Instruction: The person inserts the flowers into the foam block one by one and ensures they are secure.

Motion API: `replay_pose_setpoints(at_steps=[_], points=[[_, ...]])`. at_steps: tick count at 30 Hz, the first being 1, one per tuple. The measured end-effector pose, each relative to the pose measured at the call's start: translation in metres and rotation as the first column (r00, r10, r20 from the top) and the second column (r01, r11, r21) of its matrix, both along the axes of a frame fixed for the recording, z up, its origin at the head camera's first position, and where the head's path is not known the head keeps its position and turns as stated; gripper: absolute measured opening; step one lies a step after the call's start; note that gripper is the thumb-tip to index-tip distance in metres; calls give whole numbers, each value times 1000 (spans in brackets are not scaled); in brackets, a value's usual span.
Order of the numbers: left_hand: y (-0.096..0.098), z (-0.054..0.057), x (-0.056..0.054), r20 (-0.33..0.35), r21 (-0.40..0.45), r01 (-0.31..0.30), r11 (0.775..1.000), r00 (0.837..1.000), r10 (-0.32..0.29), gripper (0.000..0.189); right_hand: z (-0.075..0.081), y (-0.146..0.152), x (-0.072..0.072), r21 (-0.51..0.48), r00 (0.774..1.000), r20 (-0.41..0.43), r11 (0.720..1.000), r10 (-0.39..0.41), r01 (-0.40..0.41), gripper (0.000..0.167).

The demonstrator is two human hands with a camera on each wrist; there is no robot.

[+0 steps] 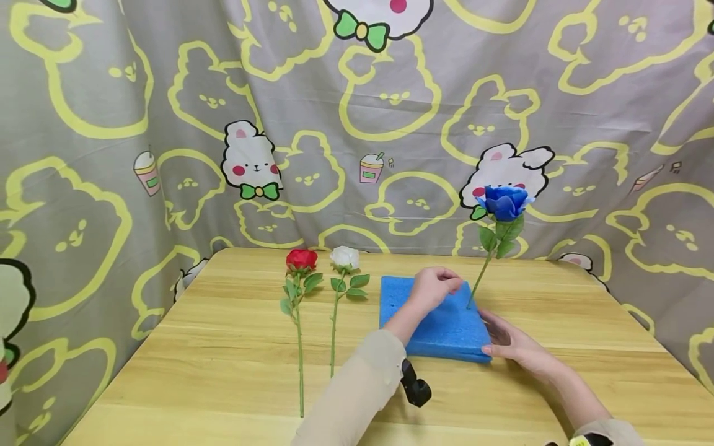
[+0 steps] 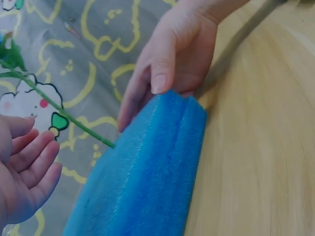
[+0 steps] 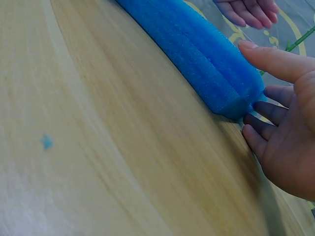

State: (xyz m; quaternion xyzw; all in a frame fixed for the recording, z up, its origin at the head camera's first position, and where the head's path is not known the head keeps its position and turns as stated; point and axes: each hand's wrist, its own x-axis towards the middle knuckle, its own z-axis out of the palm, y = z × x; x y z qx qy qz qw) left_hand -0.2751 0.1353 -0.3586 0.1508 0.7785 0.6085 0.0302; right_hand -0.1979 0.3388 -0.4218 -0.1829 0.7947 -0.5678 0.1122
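A blue artificial rose (image 1: 504,203) stands slightly tilted, its green stem (image 1: 481,279) meeting the top of a blue foam block (image 1: 446,331) near the right edge. My left hand (image 1: 435,288) is over the block, left of the stem and apart from it, with loosely bent fingers and nothing held. At the block's right end, my right hand (image 1: 515,347) touches the corner, thumb by the upper edge and relaxed fingers against the end face. In the right wrist view this hand (image 3: 290,113) spreads around the foam corner (image 3: 241,93). The stem's lower tip is hidden.
A red rose (image 1: 302,260) and a white rose (image 1: 344,257) lie left of the block, stems toward the front of the wooden table (image 1: 223,347). A patterned curtain (image 1: 312,111) hangs behind. A small blue speck (image 3: 47,142) is on the tabletop.
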Motion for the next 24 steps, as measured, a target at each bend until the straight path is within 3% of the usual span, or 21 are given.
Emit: replay_pose_setpoints(at_steps=[8,24], points=[[-33,8,-1,0,86,-5,996,1000,5,14,-1,0,0,9,1000,-11,1000,-5,5,74],[-107,21,2,54,158,-121,980,992,114,21,-2,1,0,28,1000,-22,1000,-12,13,73]])
